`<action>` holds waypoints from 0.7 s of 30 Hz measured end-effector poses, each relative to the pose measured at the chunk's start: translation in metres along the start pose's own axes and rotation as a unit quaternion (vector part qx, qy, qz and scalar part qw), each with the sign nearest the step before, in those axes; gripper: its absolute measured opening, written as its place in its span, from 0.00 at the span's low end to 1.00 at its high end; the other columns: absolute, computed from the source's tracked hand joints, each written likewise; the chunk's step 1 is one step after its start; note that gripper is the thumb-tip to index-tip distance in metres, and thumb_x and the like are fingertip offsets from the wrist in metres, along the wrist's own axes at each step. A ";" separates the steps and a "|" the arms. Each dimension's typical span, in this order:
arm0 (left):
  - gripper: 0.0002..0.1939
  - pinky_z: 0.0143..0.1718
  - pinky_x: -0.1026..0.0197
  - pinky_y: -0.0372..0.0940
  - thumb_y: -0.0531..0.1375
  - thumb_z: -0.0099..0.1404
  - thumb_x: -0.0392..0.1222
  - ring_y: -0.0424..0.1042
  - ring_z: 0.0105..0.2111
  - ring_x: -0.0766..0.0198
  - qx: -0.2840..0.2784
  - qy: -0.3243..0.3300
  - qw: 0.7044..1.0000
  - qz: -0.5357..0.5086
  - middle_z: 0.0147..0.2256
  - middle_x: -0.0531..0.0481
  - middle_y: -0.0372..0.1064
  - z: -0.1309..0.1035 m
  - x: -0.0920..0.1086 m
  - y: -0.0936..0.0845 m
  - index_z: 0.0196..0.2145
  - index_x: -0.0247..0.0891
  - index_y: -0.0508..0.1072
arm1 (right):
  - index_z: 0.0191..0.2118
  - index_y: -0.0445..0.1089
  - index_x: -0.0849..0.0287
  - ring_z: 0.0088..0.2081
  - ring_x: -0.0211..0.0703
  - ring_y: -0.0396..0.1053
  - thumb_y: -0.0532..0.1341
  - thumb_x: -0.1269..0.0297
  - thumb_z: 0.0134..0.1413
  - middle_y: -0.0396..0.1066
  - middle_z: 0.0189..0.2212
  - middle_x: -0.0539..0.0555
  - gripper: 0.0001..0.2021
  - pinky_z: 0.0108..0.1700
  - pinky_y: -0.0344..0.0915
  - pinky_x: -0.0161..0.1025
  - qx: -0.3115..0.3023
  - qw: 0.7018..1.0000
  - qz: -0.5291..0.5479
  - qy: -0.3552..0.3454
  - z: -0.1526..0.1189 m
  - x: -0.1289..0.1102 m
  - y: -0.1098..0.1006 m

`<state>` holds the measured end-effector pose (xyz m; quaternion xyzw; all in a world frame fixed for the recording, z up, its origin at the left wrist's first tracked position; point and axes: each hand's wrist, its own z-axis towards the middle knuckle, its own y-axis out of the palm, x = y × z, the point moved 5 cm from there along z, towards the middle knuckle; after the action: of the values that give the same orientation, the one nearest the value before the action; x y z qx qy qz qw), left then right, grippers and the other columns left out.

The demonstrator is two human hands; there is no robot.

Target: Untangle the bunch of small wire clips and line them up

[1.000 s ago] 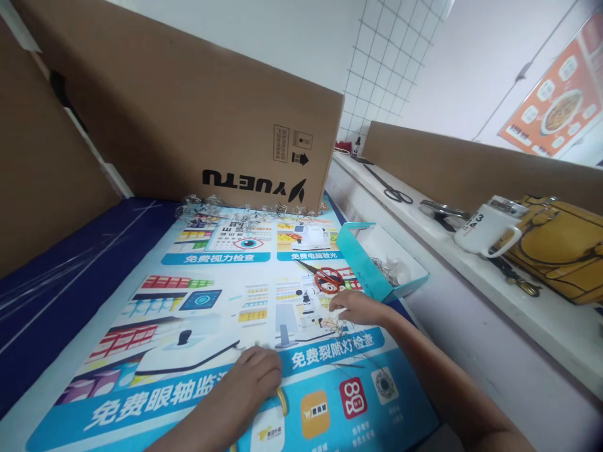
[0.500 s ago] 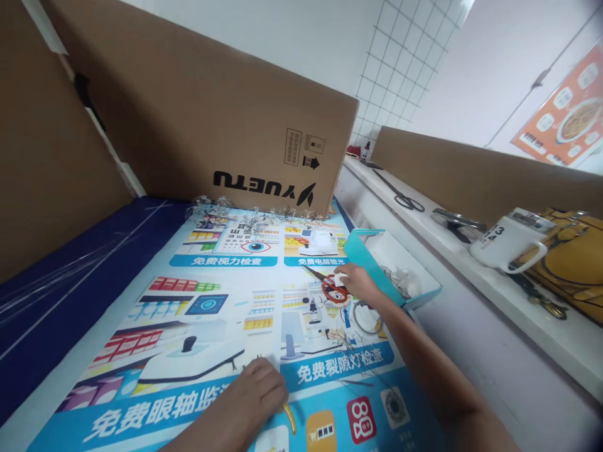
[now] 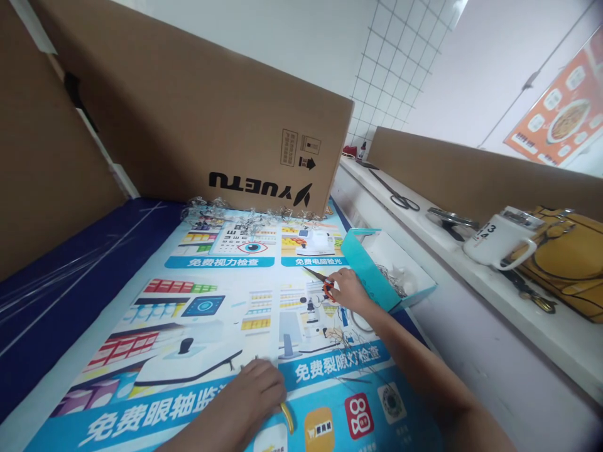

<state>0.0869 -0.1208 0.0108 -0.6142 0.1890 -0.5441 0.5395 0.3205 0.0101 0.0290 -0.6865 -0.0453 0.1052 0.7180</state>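
Scissors with orange-red handles (image 3: pixel 328 290) lie on the printed sheet (image 3: pixel 264 282), blades toward the upper left. The fingers of my right hand (image 3: pixel 347 289) are closed on their handles, just left of the teal box (image 3: pixel 372 267). My left hand (image 3: pixel 259 386) rests low on the sheet with its fingers curled down. A yellow curved piece (image 3: pixel 287 417) sticks out beside it, and thin dark tips show past the fingers; what lies under them is hidden. Loose thin wires (image 3: pixel 351 345) are on the sheet below my right hand.
Behind the sheet stands a large cardboard box (image 3: pixel 211 113), with tangled wire bits (image 3: pixel 254 220) along its base. On the white ledge (image 3: pixel 424 245) at right are black scissors (image 3: pixel 400 199), a white mug (image 3: pixel 499 238) and a yellow bag (image 3: pixel 565 263).
My right hand has closed around the scissors' handles, and a small white item seen at its fingertips no longer shows. The view has shifted slightly. My left hand stays in place.
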 end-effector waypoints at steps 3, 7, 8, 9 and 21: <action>0.05 0.39 0.57 0.54 0.51 0.64 0.35 0.61 0.37 0.60 -0.010 -0.002 1.000 -0.001 0.35 0.49 0.66 0.000 0.001 -0.001 0.33 0.39 0.66 | 0.48 0.63 0.60 0.48 0.51 0.54 0.54 0.62 0.56 0.60 0.45 0.60 0.15 0.49 0.49 0.47 0.034 0.999 -0.018 -0.010 -0.011 -0.027 -0.001; 0.06 0.41 0.57 0.54 0.50 0.65 0.36 0.62 0.36 0.61 -0.016 -0.010 1.000 -0.008 0.35 0.50 0.66 0.001 0.003 -0.004 0.33 0.40 0.66 | 0.44 0.65 0.58 0.46 0.49 0.56 0.55 0.57 0.54 0.63 0.41 0.57 0.14 0.48 0.51 0.45 0.020 0.997 -0.032 -0.070 -0.027 -0.067 0.013; 0.06 0.41 0.58 0.54 0.50 0.65 0.36 0.62 0.36 0.61 -0.019 -0.011 1.000 -0.010 0.35 0.50 0.66 0.001 0.003 -0.004 0.32 0.40 0.66 | 0.41 0.66 0.59 0.45 0.48 0.56 0.55 0.59 0.55 0.63 0.40 0.57 0.12 0.48 0.52 0.45 0.015 0.996 -0.037 -0.080 -0.031 -0.070 0.016; 0.07 0.40 0.58 0.54 0.50 0.65 0.36 0.62 0.36 0.61 -0.021 -0.011 1.000 -0.013 0.35 0.50 0.66 0.001 0.003 -0.004 0.32 0.40 0.66 | 0.39 0.66 0.61 0.44 0.48 0.56 0.54 0.62 0.56 0.63 0.38 0.58 0.10 0.48 0.52 0.45 0.009 0.995 -0.041 -0.087 -0.036 -0.071 0.018; 0.09 0.38 0.59 0.55 0.48 0.66 0.37 0.61 0.36 0.62 -0.027 -0.001 0.999 -0.030 0.35 0.49 0.66 0.001 0.009 -0.012 0.34 0.39 0.67 | 0.33 0.65 0.63 0.41 0.44 0.58 0.52 0.80 0.50 0.64 0.36 0.57 0.09 0.44 0.58 0.42 -0.044 0.993 -0.037 -0.105 -0.122 -0.025 0.002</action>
<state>0.0867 -0.1236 0.0262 -0.6348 0.1843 -0.5542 0.5059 0.3211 -0.1143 0.0230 -0.7005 -0.1502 0.1477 0.6818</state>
